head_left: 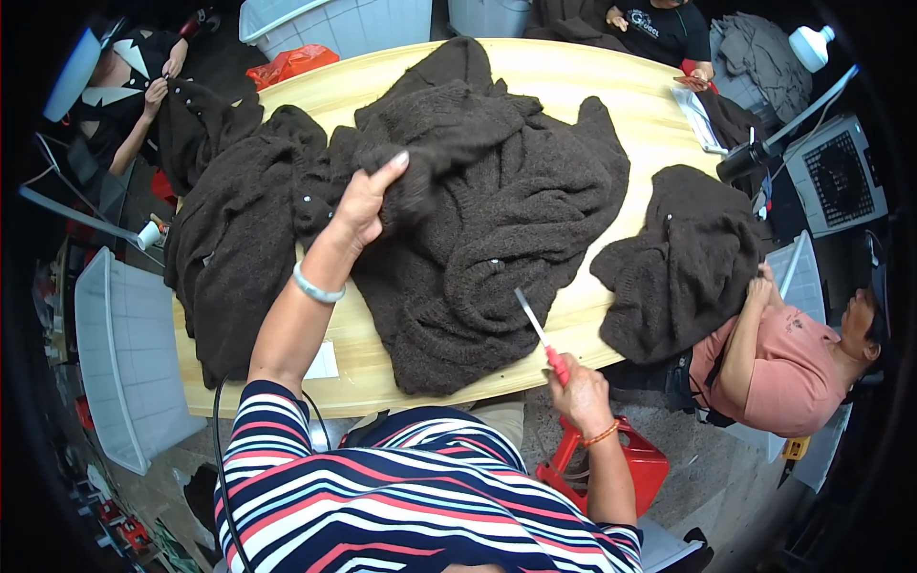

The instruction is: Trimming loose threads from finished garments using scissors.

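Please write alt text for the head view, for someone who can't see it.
A person's left hand grips dark brown knit garments heaped on a wooden table; the right hand holds a red-handled metal tool. Three other people are around the table.

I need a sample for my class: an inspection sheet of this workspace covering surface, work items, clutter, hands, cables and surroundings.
Surface: pale table, largely covered.
Work items: dark garments, heaped centre, left and right; red-handled tool.
Clutter: white paper at near edge; red bag by far edge.
Hands: left hand grips a garment; right hand holds the tool.
Cables: black cable beside the left sleeve.
Surroundings: three co-workers; plastic bins.
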